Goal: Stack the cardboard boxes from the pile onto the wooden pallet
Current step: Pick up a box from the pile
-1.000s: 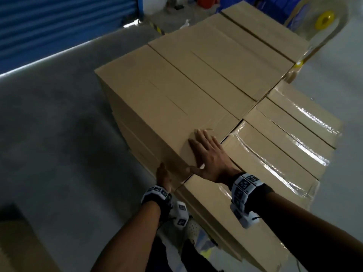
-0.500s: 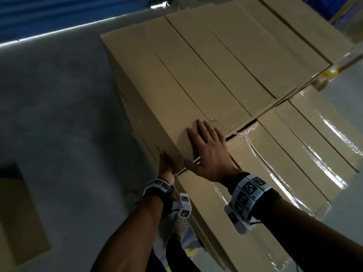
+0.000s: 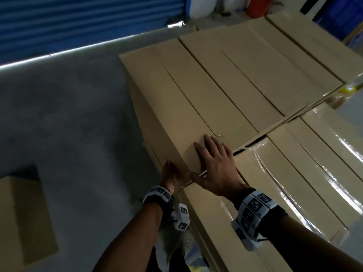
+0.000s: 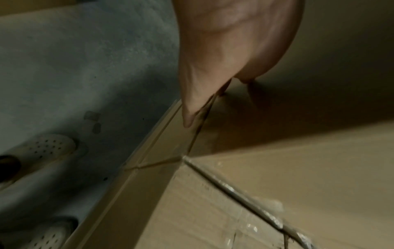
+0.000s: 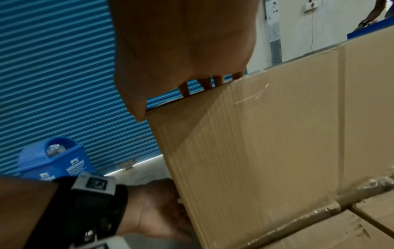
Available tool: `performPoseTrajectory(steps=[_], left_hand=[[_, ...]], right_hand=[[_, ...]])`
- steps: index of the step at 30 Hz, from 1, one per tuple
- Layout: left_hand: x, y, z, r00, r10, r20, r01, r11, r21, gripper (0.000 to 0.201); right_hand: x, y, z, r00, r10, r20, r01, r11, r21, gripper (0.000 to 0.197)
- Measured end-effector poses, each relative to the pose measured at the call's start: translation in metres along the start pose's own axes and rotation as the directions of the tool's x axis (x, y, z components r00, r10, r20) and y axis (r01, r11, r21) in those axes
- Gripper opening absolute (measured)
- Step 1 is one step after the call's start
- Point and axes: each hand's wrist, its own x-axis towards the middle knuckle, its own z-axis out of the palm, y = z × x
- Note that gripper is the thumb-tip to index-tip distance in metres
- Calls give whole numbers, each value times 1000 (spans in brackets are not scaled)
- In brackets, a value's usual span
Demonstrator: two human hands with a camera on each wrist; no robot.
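Note:
A long plain cardboard box (image 3: 176,107) lies at the near-left top of the stack. My right hand (image 3: 214,163) rests flat on its near end, fingers spread and the thumb over the near edge; the right wrist view shows the same hand (image 5: 185,67) on the top rim of the box (image 5: 266,151). My left hand (image 3: 170,173) holds the box's lower near-left corner. In the left wrist view its fingertips (image 4: 188,121) reach into the seam under the box (image 4: 319,84). The pallet is hidden.
Shrink-wrapped boxes (image 3: 314,173) adjoin on the right at a lower level, and more plain boxes (image 3: 265,75) lie beyond. A separate box (image 3: 23,218) sits on the grey floor at lower left. A blue shutter (image 3: 78,22) and blue bin (image 5: 53,160) stand behind. My shoes (image 4: 42,148) are beside the stack.
Both hands stay where they were on the box. My head view has swung, so the stack now sits further right and the shutter shows again.

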Motion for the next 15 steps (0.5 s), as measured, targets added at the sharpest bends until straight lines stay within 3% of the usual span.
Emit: performPoseTrajectory(steps=[1, 4, 8, 11, 15], left_hand=[[-14, 22, 1, 999, -26, -27, 26, 1000, -2, 84], [-58, 102, 9, 997, 43, -68, -40, 998, 42, 54], [-57, 181, 5, 972, 72, -225, -69, 997, 22, 58], [-46, 233, -1, 972, 184, -148, -190, 982, -26, 65], [-43, 294, -8, 967, 196, -164, -208, 977, -55, 71]], right_hand=[[0, 0, -4, 1000, -1, 10, 1, 1000, -3, 100], [5, 0, -17, 1000, 16, 14, -16, 1000, 16, 84], [24, -4, -39, 997, 71, 39, -74, 994, 82, 68], [44, -7, -54, 991, 121, 61, -130, 975, 177, 66], [84, -16, -74, 988, 155, -12, -147, 955, 257, 66]])
